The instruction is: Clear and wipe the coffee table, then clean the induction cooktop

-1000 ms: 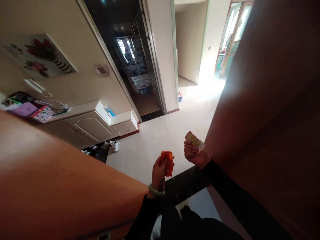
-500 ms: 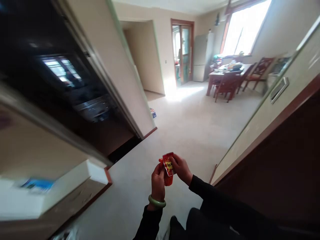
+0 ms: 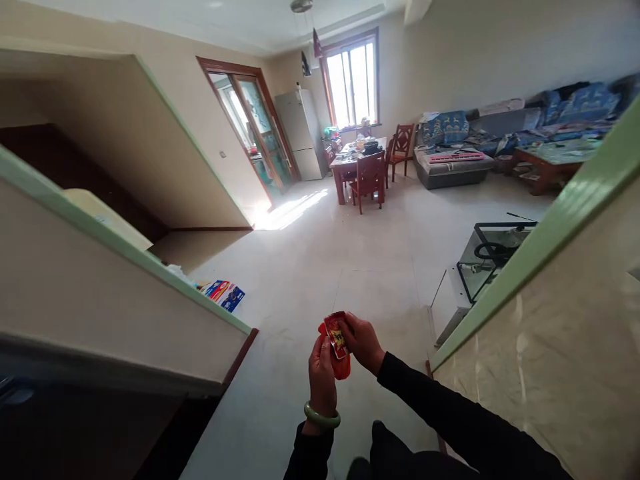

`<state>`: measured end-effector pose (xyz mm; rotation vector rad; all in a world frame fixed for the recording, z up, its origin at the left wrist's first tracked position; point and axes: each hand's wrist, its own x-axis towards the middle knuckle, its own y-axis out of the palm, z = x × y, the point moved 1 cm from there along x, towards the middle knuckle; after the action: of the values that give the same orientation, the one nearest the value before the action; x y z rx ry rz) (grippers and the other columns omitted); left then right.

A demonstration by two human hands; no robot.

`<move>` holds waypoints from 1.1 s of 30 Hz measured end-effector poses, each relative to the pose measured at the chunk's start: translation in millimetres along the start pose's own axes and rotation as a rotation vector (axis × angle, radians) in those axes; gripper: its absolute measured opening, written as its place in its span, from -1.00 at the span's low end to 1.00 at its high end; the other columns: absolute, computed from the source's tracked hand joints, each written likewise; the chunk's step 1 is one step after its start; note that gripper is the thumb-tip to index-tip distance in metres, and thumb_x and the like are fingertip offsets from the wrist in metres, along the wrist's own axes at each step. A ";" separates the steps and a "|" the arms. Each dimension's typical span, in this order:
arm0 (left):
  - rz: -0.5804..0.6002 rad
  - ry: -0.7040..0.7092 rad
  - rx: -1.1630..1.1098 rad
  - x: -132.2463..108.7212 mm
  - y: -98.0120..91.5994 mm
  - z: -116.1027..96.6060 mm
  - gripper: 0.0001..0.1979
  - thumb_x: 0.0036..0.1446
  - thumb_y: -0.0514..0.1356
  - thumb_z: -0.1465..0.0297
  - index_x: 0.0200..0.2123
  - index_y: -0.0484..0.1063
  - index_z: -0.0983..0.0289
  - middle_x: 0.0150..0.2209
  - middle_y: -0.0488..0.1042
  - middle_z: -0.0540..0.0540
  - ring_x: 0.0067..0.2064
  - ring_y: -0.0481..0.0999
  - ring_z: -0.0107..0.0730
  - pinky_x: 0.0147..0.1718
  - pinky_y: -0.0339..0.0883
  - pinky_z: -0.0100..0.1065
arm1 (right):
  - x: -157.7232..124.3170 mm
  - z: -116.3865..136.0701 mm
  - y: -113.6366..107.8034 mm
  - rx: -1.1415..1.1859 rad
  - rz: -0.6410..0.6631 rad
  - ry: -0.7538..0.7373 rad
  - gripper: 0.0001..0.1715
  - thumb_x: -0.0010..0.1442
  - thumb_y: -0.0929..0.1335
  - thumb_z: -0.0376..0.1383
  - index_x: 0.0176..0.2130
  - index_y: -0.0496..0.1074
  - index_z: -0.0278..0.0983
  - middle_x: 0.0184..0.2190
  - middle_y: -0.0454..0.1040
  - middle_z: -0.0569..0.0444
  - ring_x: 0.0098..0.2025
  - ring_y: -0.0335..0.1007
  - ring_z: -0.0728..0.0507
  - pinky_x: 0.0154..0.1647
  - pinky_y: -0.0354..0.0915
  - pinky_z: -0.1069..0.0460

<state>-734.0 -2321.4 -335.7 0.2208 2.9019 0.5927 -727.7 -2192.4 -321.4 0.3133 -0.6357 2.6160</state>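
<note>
Both hands meet in front of me at the lower middle of the head view. My right hand pinches a small red and yellow packet by its right side. Behind and below the packet is a smooth, bright red object whose kind I cannot make out. My left hand, with a pale green bangle at its wrist, is closed on the red object, its thumb up against the packet's left edge. The palms and part of the red object are hidden by the fingers.
A wall end stands close on the left and another wall on the right. Beyond them are a blue and red box, a glass tank, a dining table with chairs, a fridge and a sofa.
My view has swung right and moved forward past the dark doorway; the sofa and glass tank now show. Both hands keep their grip on the packet and red object, with the packet tilted slightly more.
</note>
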 end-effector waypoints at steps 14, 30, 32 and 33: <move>0.381 -0.092 -0.009 393.8 205.6 -27.7 -0.47 -0.05 0.53 0.00 -0.17 0.68 0.30 -0.24 0.70 0.17 -0.21 0.67 -0.17 -0.19 0.56 -0.25 | 364.5 -97.9 -76.5 0.383 -0.084 0.166 -0.45 0.18 0.50 0.16 -0.11 0.54 -0.22 -0.25 0.59 0.07 -0.22 0.46 -0.17 -0.22 0.37 -0.03; 0.675 -0.055 0.016 715.5 629.4 23.2 -0.49 0.06 0.43 -0.10 -0.29 0.55 0.25 -0.38 0.53 0.08 -0.37 0.45 -0.36 -0.37 0.43 -0.33 | 721.9 -244.7 -344.9 0.508 -0.436 0.361 -0.26 0.03 0.57 0.23 -0.02 0.59 -0.22 -0.16 0.66 -0.04 -0.10 0.56 -0.29 -0.04 0.49 -0.18; 0.625 -0.035 0.017 758.2 664.8 16.1 -0.47 0.08 0.42 -0.11 -0.23 0.52 0.26 -0.38 0.52 0.05 -0.38 0.45 -0.39 -0.38 0.42 -0.36 | 780.8 -257.1 -369.4 0.524 -0.358 0.360 -0.24 0.01 0.57 0.25 -0.03 0.60 -0.22 -0.14 0.66 -0.05 -0.09 0.56 -0.31 -0.03 0.48 -0.19; 0.600 -0.029 0.013 780.3 680.6 11.2 -0.45 0.09 0.41 -0.11 -0.19 0.50 0.26 -0.37 0.52 0.04 -0.39 0.46 -0.40 -0.39 0.41 -0.37 | 810.8 -262.6 -379.8 0.534 -0.311 0.361 -0.23 0.01 0.57 0.26 -0.04 0.60 -0.22 -0.14 0.66 -0.06 -0.08 0.56 -0.32 -0.03 0.48 -0.19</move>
<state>-1417.1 -1558.8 -180.9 1.1103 2.7885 0.6391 -1300.9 -1475.9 -151.9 0.0780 0.2237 2.4041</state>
